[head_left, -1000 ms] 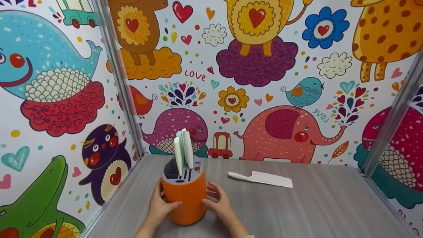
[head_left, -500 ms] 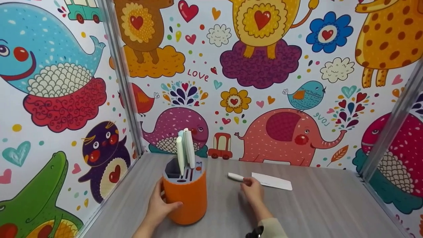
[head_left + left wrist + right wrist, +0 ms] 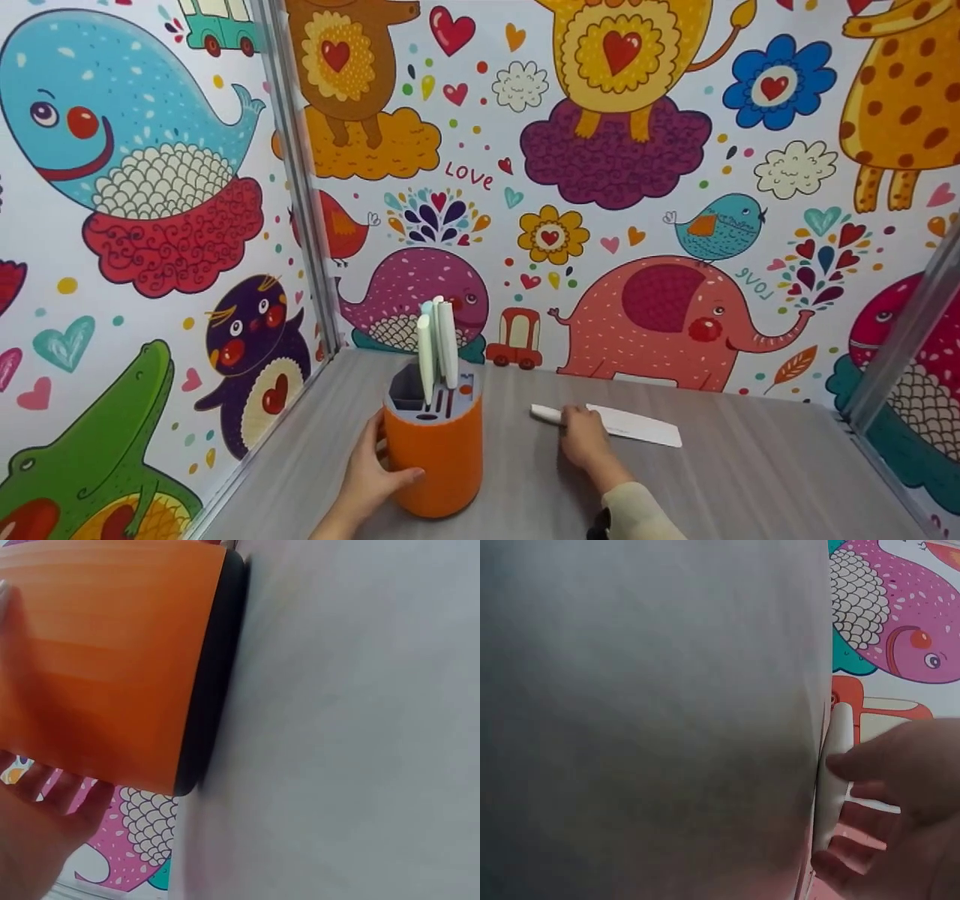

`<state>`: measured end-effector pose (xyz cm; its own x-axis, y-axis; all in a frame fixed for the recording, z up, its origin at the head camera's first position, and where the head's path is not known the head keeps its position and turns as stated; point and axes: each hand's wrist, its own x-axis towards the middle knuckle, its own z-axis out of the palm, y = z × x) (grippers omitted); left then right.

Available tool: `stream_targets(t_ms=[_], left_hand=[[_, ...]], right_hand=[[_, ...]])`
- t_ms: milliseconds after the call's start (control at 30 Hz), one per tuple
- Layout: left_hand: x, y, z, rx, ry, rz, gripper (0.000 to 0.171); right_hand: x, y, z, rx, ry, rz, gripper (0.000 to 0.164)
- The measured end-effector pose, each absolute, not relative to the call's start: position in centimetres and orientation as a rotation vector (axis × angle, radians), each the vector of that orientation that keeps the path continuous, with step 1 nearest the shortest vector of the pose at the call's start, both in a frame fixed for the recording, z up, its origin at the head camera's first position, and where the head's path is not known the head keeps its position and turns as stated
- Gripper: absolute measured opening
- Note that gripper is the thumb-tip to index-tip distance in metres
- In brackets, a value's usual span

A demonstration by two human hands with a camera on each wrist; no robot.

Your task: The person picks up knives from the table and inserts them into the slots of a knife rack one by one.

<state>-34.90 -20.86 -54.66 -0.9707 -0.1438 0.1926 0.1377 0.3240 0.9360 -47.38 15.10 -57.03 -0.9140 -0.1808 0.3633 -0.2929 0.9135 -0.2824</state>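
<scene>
An orange knife block with a grey slotted top stands upright on the table. Several pale-handled knives stick up from its slots. My left hand grips the block's left side, thumb across the front; in the left wrist view its fingers curve around the orange wall. To the right, a white cleaver lies flat, handle to the left and blade to the right. My right hand covers the handle's junction with the blade. Thumb and fingers pinch the white handle in the right wrist view; the blade is hidden there.
The grey wood-grain table extends right of the cleaver. Printed cartoon panels wall it in at the back and left, with metal corner posts where the panels meet.
My right hand has left the knife block's right side and moved right to the cleaver's handle, taking hold of it. My left hand stays on the block. The head view has shifted slightly.
</scene>
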Motion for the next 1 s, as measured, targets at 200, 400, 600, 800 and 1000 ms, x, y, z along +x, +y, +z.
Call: stream_targets(t_ms=[200, 400, 600, 800, 1000], left_hand=[[-35.0, -20.6, -54.4, 0.036, -2.364, -1.680, 0.113], [-35.0, -20.7, -54.4, 0.083, -2.393, -1.674, 0.120], [-35.1, -20.6, -54.8, 0.060, -2.386, -1.665, 0.119], [-34.9, -20.6, -55.0, 0.013, -2.361, -1.638, 0.115], [-34.8, -20.6, -54.9, 0.013, -2.363, -1.679, 0.117]], right_hand=[[-46.5, 15.1, -56.5, 0.284, -2.724, 0.445, 0.011], [-43.9, 14.2, -55.5, 0.423, -2.647, 0.398, 0.005], [-39.9, 14.1, -52.8, 0.425, -2.466, 0.510, 0.017], [-36.4, 14.6, -50.0, 0.378, -2.419, 0.710, 0.018], [-35.1, 15.1, -47.7, 0.299, -2.340, 0.989, 0.019]])
